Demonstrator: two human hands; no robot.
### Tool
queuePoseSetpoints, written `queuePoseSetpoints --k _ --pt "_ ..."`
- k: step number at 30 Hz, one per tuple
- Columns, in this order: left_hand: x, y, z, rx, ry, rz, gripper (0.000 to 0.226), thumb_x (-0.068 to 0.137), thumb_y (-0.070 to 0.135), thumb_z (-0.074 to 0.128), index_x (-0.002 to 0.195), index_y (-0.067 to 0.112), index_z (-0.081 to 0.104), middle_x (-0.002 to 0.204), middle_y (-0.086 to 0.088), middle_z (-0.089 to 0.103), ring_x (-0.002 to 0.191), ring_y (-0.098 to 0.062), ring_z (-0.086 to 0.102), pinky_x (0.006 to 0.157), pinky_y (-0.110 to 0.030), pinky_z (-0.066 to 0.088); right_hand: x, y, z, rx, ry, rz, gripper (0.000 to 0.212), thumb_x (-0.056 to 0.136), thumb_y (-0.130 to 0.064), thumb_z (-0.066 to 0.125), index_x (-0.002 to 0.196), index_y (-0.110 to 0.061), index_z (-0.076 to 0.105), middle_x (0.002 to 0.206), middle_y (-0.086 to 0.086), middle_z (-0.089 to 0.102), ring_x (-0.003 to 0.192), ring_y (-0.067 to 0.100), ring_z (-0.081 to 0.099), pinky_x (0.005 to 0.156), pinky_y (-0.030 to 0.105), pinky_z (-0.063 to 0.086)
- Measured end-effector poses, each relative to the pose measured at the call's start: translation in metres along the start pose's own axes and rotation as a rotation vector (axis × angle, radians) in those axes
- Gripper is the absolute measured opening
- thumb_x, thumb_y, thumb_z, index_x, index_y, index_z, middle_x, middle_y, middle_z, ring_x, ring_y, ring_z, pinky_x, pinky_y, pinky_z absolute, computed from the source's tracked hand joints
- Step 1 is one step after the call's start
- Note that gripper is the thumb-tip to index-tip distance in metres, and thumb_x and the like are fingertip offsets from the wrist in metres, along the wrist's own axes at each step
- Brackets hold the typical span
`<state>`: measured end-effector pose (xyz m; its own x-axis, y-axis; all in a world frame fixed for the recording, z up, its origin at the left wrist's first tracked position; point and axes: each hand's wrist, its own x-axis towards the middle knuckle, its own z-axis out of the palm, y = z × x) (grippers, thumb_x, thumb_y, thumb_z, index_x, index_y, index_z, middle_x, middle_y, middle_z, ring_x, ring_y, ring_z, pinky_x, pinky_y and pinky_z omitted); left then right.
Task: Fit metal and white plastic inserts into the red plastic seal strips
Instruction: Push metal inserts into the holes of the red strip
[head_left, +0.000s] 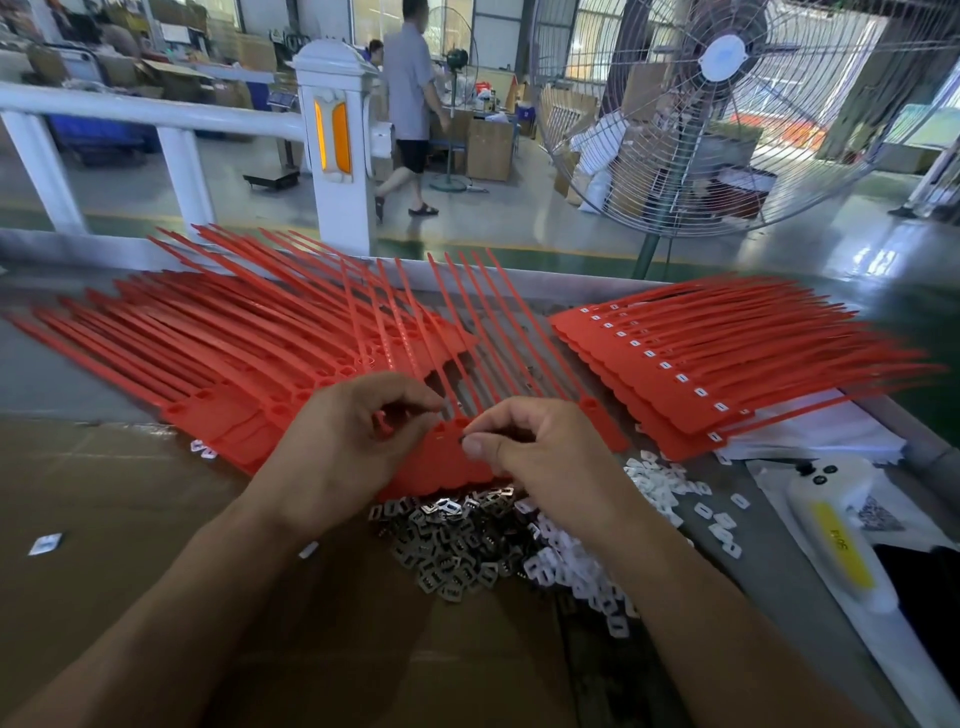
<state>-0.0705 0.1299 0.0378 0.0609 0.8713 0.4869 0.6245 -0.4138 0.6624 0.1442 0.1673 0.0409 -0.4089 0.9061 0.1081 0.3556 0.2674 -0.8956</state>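
Head view. Your left hand (358, 441) sits at frame centre, fingers curled down onto the head end of the red strips (452, 457) fanned there; whether it truly pinches one you cannot tell. Your right hand (530, 452) pinches something small and dark at the fingertips (475, 444), probably a metal insert, just beside a strip's socket. The metal inserts (447, 545) are heaped below your hands; the white inserts (582, 561) spread to their right. Finished strips (675, 374), white showing in their heads, stack at right.

Handling, as judged: the strips look light and whippy, so hold the flat head, not the tail. The inserts look tiny, stiff and slippery; pinch them by the edges.
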Motion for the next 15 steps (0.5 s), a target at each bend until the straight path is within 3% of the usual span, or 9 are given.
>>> queuePoseSetpoints --k 3,5,9,15 --pt "-0.0015 0.0013 0.0050 0.005 -0.004 0.078 0.018 0.088 0.020 0.074 0.102 0.030 0.071 0.094 0.015 0.070 0.086 -0.013 0.065 0.071 -0.022 0.050 0.0008 0.0013 -0.0018 0.065 0.004 0.068 0.003 0.093 -0.036 0.076 0.093 -0.038 0.076 0.086 -0.013 0.077 0.072 -0.001 0.067 0.067 0.021 0.050" --pt "-0.0018 0.0009 0.0067 0.040 -0.018 0.132 0.019 0.087 0.024 0.074 0.105 0.029 0.070 0.094 0.014 0.069 0.084 -0.013 0.065 0.070 -0.025 0.050 0.0018 0.0008 -0.0016 0.104 -0.007 0.098 0.005 0.094 -0.035 0.074 0.094 -0.039 0.076 0.088 -0.012 0.078 0.072 -0.001 0.067 0.067 0.024 0.051" --pt "-0.0021 0.0039 0.0086 0.109 -0.017 0.237 0.019 0.088 0.037 0.072 0.105 0.029 0.067 0.094 0.016 0.064 0.085 -0.012 0.063 0.069 -0.024 0.050 0.0033 -0.0011 -0.0007 0.119 -0.029 0.101 0.010 0.097 -0.031 0.071 0.093 -0.038 0.077 0.076 -0.015 0.074 0.069 -0.002 0.065 0.063 0.019 0.048" --pt "-0.0021 0.0099 0.0076 0.200 -0.043 0.296 0.017 0.095 0.039 0.068 0.106 0.027 0.069 0.098 0.015 0.063 0.090 -0.010 0.062 0.076 -0.034 0.053 0.0031 -0.0010 -0.0014 0.087 -0.081 0.084 0.014 0.101 -0.031 0.065 0.092 -0.029 0.076 0.071 -0.015 0.070 0.065 -0.004 0.059 0.060 0.013 0.045"
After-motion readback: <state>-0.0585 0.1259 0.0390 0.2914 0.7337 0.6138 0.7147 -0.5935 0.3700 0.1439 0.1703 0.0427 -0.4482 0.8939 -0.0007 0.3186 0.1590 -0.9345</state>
